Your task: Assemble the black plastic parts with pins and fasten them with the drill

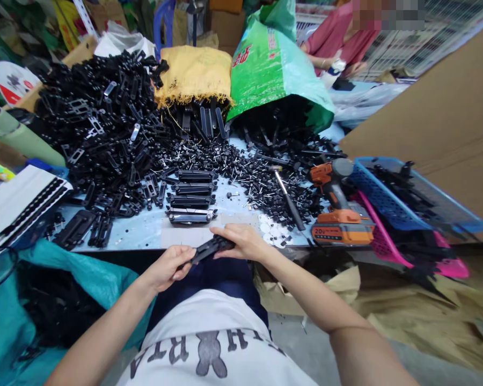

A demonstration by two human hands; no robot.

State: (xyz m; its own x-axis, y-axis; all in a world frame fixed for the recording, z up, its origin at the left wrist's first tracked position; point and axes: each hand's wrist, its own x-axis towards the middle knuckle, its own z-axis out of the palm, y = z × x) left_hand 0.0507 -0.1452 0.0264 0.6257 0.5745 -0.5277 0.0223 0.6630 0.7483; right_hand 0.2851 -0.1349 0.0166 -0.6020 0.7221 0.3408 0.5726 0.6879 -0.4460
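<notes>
A long black plastic part [209, 249] spans my two hands just off the table's front edge. My left hand [169, 267] is closed around its near left end. The far right end is gripped by the thumb and fingers of my right hand [241, 242]. Just beyond, several similar black bracket-like assemblies [192, 201] lie stacked in a row on the blue table. The nearest of them shows a shiny metal strip [191, 217]. My fingers cover both ends of the held part, so its details are hidden.
A heap of black parts [104, 118] fills the left, with small bolts [209, 158] mid-table. A hammer [287, 198], orange cordless drill [338, 209] and blue basket [422, 214] stand right. Behind are yellow [197, 72] and green sacks [265, 69]; a co-worker [338, 43] sits across.
</notes>
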